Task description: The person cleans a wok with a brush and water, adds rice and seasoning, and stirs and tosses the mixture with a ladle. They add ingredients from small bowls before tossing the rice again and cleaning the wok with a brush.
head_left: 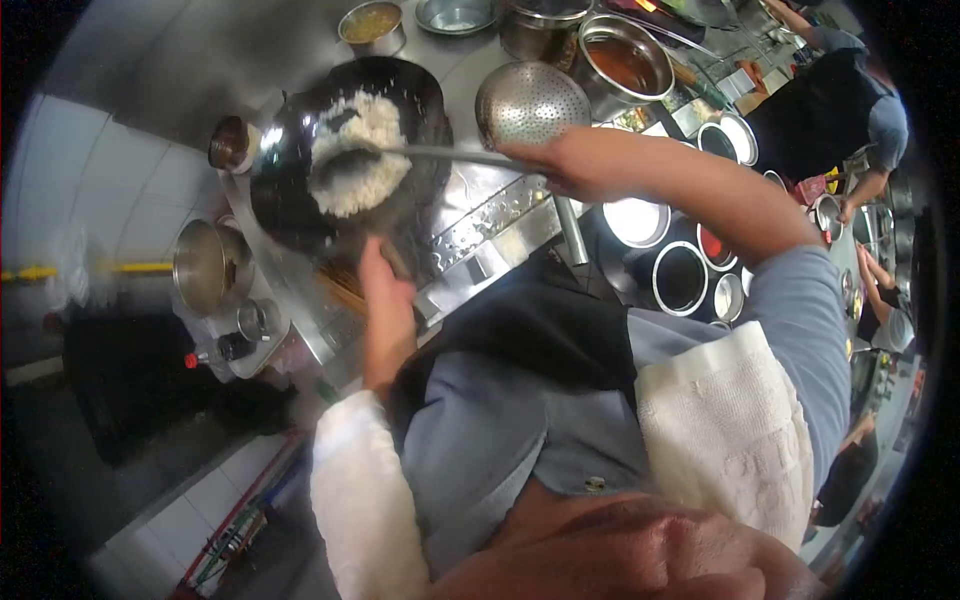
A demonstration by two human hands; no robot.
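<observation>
White rice (378,125) lies in a dark wok (275,205) at the upper left. My left hand (385,285) is closed at the wok's near edge, gripping it there; motion blur hides the exact hold. My right hand (562,160) is wrapped round the long handle of a ladle (440,153). The ladle's bowl rests in the rice, over the left part of the heap. A perforated strainer (533,103) lies just beyond my right hand.
Beyond the wok stand a pot of reddish-brown liquid (625,65) and a bowl of yellowish liquid (371,27). A metal pot (212,268) stands on the left. Several round containers (680,278) sit under my right arm. A co-worker in a dark apron (815,110) stands at the right.
</observation>
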